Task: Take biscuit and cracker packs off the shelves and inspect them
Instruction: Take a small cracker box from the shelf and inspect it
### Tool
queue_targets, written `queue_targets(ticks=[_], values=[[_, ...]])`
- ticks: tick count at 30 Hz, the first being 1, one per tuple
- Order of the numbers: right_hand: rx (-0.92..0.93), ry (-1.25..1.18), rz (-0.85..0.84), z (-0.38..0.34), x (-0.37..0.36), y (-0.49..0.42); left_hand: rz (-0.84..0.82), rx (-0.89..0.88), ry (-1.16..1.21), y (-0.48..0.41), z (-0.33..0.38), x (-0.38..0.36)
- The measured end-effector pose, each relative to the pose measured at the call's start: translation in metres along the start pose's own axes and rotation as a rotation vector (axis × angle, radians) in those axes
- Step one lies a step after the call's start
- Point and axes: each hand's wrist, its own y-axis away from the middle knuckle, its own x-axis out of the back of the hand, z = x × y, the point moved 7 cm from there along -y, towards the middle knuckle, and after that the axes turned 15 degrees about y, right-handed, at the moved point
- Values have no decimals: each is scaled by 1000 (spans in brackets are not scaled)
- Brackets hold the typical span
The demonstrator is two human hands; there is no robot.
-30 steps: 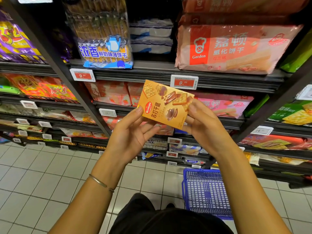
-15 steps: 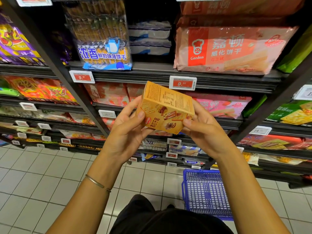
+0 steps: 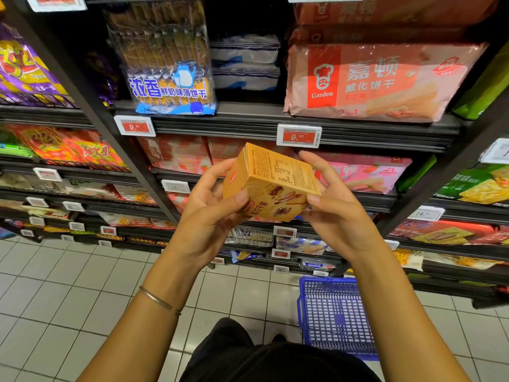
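Observation:
I hold a small orange cracker box in front of the shelves with both hands. My left hand grips its left end, thumb on the front face. My right hand grips the right end, fingers behind it. The box is tipped so that its side panel with fine printed text faces up and the picture side faces me below. Behind it, the shelves carry a clear biscuit pack with blue lettering, a pink Garden wafer pack and a pink strawberry wafer pack.
A blue plastic basket stands on the tiled floor at the lower right, under the shelves. Dark shelf rails with price tags run across. More snack packs fill the shelves left and right.
The box has been tipped further back in both hands: a second ago its picture front faced me, now the printed text panel is on top. The hands stayed in place.

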Motion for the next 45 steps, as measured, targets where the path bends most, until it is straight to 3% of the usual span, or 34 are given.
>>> queue_targets(ticks=[7,12,18,23,27,35,40,45], values=[[-134,-215,31,15,-1,-1,-54,-109,-101,-1,10,-12],[-181,-165,-51,21,-6,1,-25,-145,-237,-8,13,-16],[-148,-125,-75,11,-8,0,21,-140,-225,-11,14,-14],[-224,-293,-145,14,-30,-5,-3,-166,-324,-15,24,-18],[-272,-210,-318,15,-55,-10,65,-184,-419,-19,37,-14],[-294,-67,-362,0,-71,-26,195,-58,-389,-29,58,3],[-265,65,-416,-49,-93,-50,86,-107,-509,-40,108,-22],[-93,102,-434,-132,-129,-80,-88,-290,-343,-50,197,-56]])
